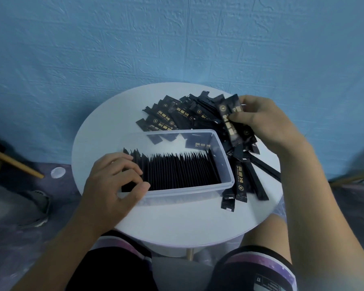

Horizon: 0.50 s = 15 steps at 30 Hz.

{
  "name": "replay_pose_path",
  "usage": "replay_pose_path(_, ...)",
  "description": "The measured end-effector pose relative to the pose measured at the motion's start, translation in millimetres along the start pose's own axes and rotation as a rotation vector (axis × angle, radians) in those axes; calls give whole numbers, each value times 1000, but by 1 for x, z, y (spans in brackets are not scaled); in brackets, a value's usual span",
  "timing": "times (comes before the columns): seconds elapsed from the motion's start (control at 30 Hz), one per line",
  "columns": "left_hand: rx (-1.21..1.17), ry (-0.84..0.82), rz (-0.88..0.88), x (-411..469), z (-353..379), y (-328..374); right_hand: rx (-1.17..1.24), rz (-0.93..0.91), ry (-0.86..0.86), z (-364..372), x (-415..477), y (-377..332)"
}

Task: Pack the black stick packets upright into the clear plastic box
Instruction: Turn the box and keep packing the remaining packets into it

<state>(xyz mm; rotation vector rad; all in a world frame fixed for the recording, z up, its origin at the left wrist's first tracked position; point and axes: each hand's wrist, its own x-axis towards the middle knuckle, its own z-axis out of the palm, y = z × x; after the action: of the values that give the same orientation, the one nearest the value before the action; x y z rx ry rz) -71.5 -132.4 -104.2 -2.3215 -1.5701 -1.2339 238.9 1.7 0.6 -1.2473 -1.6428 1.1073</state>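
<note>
Closest in, dark shorts [118,269] and two bare knees were seen at the near edge of a round white table [177,223]. On it, a clear box [187,189] was parked with its long side running left to right.

Inside, a tight row [181,171] of black sticks was packed face to face with thin edges up. Each stick's long axis ran from the far side toward the near wall, and the row itself was strung along the box's length. Whether they stood dead upright or leaned a bit couldn't be told from this angle, tbh. The left end of the row was gripped by the left hand [116,179], with fingers curled over the tops and the thumb tucked in by the near wall.

Just right of the box, a spill [242,181] of sticks was laid flat on the table, mostly pointing near to far.

Further back, a bunch [231,122] of a few sticks was pinched in the right hand [265,120], with the thumb pressed across the gold-printed faces. Its long axis ran near to far, with the far ends tipped slightly left. It was held above the table, past the box's far right corner.

A pile [177,116] of more sticks was fanned out flat beyond the box's far wall. Behind it all, a textured blue wall [177,38] was seen.
</note>
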Motion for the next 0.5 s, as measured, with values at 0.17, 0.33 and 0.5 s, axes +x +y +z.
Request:
replay_pose_path(0.17,28,14,9,-1,1,2,-209,-125,-272,63,-20,-30)
replay_pose_path(0.33,55,22,21,-1,4,4,-561,9,-395,124,-19,-11)
replay_pose_path(0.5,57,37,26,-1,6,3,-542,52,-429,146,-21,-7)
